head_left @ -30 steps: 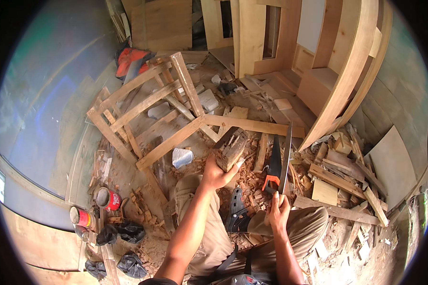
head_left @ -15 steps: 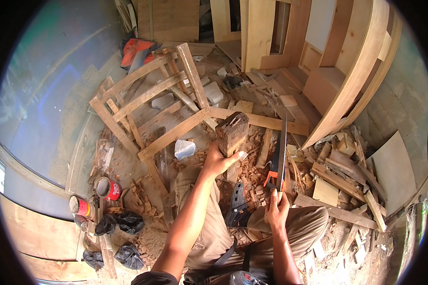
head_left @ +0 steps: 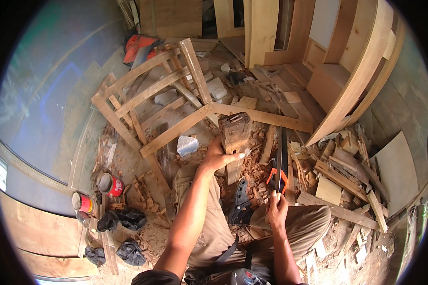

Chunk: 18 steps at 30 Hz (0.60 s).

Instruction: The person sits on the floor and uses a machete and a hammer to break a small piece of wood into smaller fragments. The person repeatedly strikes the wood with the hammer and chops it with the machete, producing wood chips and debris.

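My left hand (head_left: pixel 216 156) is closed round a worn wooden post (head_left: pixel 235 135), held upright in front of my knees. The post's top end is dark and broken. A pale bit shows at my thumb tip. My right hand (head_left: pixel 277 209), fingers wrapped, grips a machete (head_left: pixel 282 152), its long dark blade pointing away from me and seen almost edge-on. Its handle is mostly hidden in my fist. Just behind the blade, partly covered by it, lies a black tool with an orange handle (head_left: pixel 271 177), apparently a handsaw.
A wooden frame (head_left: pixel 176 118) lies ahead, with a cabinet-like wooden structure (head_left: pixel 352 80) at the far right. Offcuts (head_left: pixel 340 173) pile up at right. Wood chips (head_left: pixel 257 187) surround my sandal (head_left: pixel 240 204). Red cans (head_left: pixel 111 185) and black plastic bags (head_left: pixel 131 251) sit at left.
The machete has turned from showing its flat side to nearly edge-on, and its tip has come lower. My left hand keeps its hold on the post. The whole view has shifted slightly.
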Each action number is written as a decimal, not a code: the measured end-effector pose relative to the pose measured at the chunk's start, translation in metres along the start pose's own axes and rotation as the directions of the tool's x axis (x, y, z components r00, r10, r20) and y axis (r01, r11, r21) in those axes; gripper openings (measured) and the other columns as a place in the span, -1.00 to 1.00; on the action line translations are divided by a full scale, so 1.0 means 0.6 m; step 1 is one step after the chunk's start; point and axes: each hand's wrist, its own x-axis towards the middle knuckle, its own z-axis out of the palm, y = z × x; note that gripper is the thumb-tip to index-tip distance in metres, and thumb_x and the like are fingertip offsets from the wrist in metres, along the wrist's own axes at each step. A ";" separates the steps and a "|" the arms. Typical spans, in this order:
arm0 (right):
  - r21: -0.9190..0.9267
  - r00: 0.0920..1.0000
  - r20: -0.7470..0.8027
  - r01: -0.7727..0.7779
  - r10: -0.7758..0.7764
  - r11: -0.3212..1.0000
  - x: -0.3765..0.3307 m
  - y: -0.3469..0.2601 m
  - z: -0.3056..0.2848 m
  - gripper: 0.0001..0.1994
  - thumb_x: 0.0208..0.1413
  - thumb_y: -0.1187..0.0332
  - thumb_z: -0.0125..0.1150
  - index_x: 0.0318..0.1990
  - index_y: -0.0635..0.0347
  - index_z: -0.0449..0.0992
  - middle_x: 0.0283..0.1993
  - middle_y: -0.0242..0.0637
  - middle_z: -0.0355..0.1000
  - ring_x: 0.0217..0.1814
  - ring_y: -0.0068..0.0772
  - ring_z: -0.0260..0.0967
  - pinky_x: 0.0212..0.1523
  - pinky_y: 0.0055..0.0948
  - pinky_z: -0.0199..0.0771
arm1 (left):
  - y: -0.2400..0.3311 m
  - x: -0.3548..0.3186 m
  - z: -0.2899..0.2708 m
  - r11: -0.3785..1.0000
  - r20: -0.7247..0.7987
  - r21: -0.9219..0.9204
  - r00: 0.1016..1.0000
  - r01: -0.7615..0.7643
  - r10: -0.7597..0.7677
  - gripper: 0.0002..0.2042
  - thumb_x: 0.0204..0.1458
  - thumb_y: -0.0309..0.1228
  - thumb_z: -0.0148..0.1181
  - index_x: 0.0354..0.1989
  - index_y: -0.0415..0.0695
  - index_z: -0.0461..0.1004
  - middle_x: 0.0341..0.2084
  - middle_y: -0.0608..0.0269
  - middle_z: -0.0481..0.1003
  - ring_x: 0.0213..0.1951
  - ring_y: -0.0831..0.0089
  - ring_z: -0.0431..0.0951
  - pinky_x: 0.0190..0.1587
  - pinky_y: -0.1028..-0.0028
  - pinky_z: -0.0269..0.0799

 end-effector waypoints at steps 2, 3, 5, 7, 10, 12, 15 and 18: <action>-0.008 1.000 0.007 0.006 -0.006 1.000 -0.002 -0.005 0.001 -0.57 0.39 0.06 0.05 -0.48 0.14 0.29 -0.65 -0.50 0.20 -0.70 -0.68 0.14 -0.70 -0.58 0.13 | -0.005 0.000 -0.005 0.999 0.033 0.021 0.998 0.045 -0.045 -0.36 -0.22 -0.48 0.55 0.12 -0.23 0.44 -0.02 0.09 0.57 0.03 0.31 0.55 0.16 0.30 0.43; 0.029 1.000 0.010 0.003 -0.004 1.000 -0.002 -0.007 0.002 -0.57 0.39 0.06 0.05 -0.48 0.14 0.29 -0.65 -0.49 0.20 -0.70 -0.68 0.14 -0.70 -0.58 0.13 | -0.004 0.001 -0.005 0.996 0.037 0.035 0.996 0.080 -0.081 -0.35 -0.22 -0.49 0.55 0.14 -0.23 0.43 0.00 0.08 0.56 0.04 0.30 0.54 0.18 0.29 0.42; 0.105 1.000 0.017 -0.002 0.000 0.995 -0.002 -0.012 0.005 -0.57 0.39 0.06 0.05 -0.48 0.14 0.29 -0.64 -0.49 0.21 -0.70 -0.68 0.14 -0.70 -0.59 0.13 | -0.005 0.003 -0.005 0.991 0.021 0.036 0.992 0.127 -0.128 -0.33 -0.22 -0.50 0.55 0.16 -0.23 0.41 0.04 0.06 0.54 0.08 0.27 0.53 0.20 0.27 0.40; 0.135 1.000 0.023 -0.015 0.012 0.991 -0.005 -0.019 0.009 -0.61 0.38 0.09 0.09 -0.44 0.15 0.32 -0.63 -0.55 0.20 -0.66 -0.75 0.10 -0.67 -0.60 0.08 | -0.009 0.005 -0.009 0.988 -0.021 0.010 0.988 0.154 -0.154 -0.31 -0.23 -0.51 0.55 0.17 -0.24 0.39 0.07 0.04 0.52 0.11 0.24 0.51 0.22 0.26 0.39; 0.108 1.000 0.026 -0.014 0.012 0.994 -0.009 -0.027 0.011 -0.59 0.39 0.07 0.07 -0.45 0.14 0.31 -0.62 -0.52 0.22 -0.67 -0.72 0.13 -0.68 -0.60 0.11 | -0.006 0.011 -0.007 0.979 -0.142 -0.143 0.976 0.143 -0.163 -0.32 -0.22 -0.53 0.54 0.16 -0.26 0.38 0.07 0.01 0.51 0.12 0.21 0.51 0.22 0.24 0.40; 0.082 0.999 0.032 -0.010 0.007 0.997 -0.011 -0.031 0.013 -0.58 0.39 0.06 0.05 -0.46 0.14 0.30 -0.62 -0.49 0.22 -0.69 -0.69 0.15 -0.69 -0.60 0.14 | -0.005 0.019 -0.006 0.986 -0.261 -0.099 0.953 0.132 -0.154 -0.33 -0.19 -0.56 0.52 0.17 -0.28 0.36 0.06 0.01 0.51 0.11 0.24 0.51 0.17 0.29 0.43; 0.073 0.999 0.045 -0.014 0.011 0.997 -0.015 -0.034 0.016 -0.58 0.39 0.05 0.06 -0.46 0.13 0.29 -0.61 -0.49 0.22 -0.67 -0.69 0.15 -0.68 -0.60 0.15 | -0.008 0.026 -0.004 0.992 -0.301 -0.113 0.950 0.057 -0.089 -0.33 -0.16 -0.58 0.49 0.18 -0.29 0.32 0.04 0.01 0.51 0.08 0.27 0.52 0.14 0.33 0.43; 0.094 0.997 0.069 -0.030 0.023 0.995 -0.017 -0.035 0.022 -0.59 0.39 0.05 0.06 -0.45 0.13 0.30 -0.61 -0.50 0.22 -0.66 -0.69 0.15 -0.67 -0.60 0.15 | -0.043 0.032 0.003 0.999 -0.479 0.036 0.878 0.029 -0.008 -0.37 -0.14 -0.58 0.47 0.16 -0.25 0.32 -0.04 0.09 0.53 -0.01 0.28 0.54 0.10 0.31 0.44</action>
